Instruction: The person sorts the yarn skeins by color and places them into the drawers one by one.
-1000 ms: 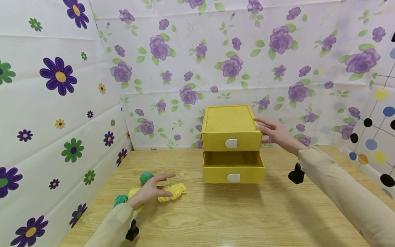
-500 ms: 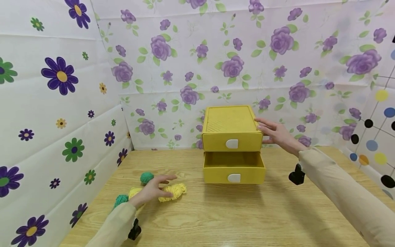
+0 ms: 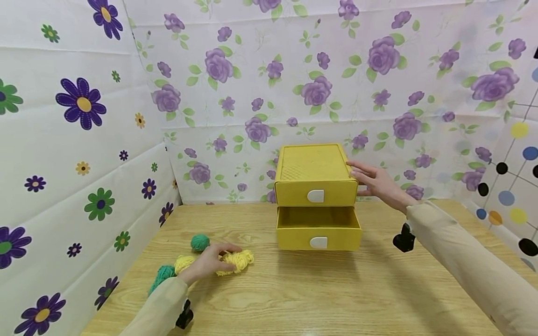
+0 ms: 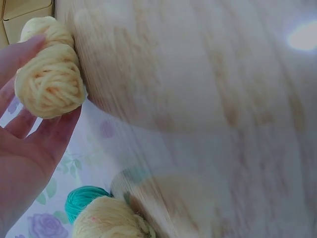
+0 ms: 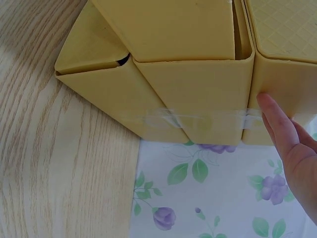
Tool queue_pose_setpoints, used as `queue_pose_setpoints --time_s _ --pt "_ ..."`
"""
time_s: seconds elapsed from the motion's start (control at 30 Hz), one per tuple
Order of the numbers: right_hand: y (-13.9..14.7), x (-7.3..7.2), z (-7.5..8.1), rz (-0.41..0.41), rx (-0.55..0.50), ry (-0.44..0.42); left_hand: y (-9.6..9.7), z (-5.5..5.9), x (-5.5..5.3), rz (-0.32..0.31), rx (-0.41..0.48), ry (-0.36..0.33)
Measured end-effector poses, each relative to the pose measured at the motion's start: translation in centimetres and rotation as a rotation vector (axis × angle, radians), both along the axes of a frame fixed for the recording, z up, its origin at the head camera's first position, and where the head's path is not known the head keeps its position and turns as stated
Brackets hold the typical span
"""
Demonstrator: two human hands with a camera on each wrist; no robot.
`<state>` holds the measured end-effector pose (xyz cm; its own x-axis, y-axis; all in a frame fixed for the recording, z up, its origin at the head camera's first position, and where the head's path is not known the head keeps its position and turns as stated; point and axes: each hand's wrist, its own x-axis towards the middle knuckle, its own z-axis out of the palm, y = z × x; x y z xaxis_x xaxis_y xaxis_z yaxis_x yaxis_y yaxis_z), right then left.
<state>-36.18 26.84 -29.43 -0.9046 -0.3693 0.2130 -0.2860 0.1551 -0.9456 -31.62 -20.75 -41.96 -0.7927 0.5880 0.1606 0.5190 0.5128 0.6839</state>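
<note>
My left hand [image 3: 208,262] holds the near end of a twisted skein of yellow yarn [image 3: 239,261] lying on the table at left. In the left wrist view the thumb lies on one side of the skein [image 4: 52,82] and the fingers curl round the other. At the back stands a yellow drawer unit [image 3: 313,161] with white handles. One lower drawer [image 3: 294,240] is pulled out, with no contents showing; the drawer above is closed. My right hand [image 3: 380,185] rests with extended fingers against the unit's right side, fingertips [image 5: 265,101] near its top in the right wrist view.
Round the left forearm lie a green yarn ball [image 3: 199,242], another yellow yarn bundle [image 3: 183,264] and a longer green skein [image 3: 161,277]. The wooden table [image 3: 269,298] meets flowered cloth walls [image 3: 235,107]. Clear tape [image 5: 198,120] crosses the unit's side.
My left hand has lowered slightly and its fingers have come together on the yellow skein. More of the green skein shows beside the sleeve. The right hand and the drawers stay put.
</note>
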Motion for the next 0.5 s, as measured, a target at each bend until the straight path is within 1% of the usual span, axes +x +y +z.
queue_pose_setpoints --time_s 0.17,0.37,0.5 --pt "-0.01 0.11 0.01 0.000 0.009 0.009 0.07 0.18 0.08 -0.005 0.004 0.004" --pt "0.00 0.08 0.02 -0.007 0.003 0.013 -0.07 0.29 -0.08 0.020 0.014 0.036" --pt "0.01 -0.04 -0.14 0.003 -0.003 0.014 -0.16 0.27 -0.11 0.035 0.040 0.039"
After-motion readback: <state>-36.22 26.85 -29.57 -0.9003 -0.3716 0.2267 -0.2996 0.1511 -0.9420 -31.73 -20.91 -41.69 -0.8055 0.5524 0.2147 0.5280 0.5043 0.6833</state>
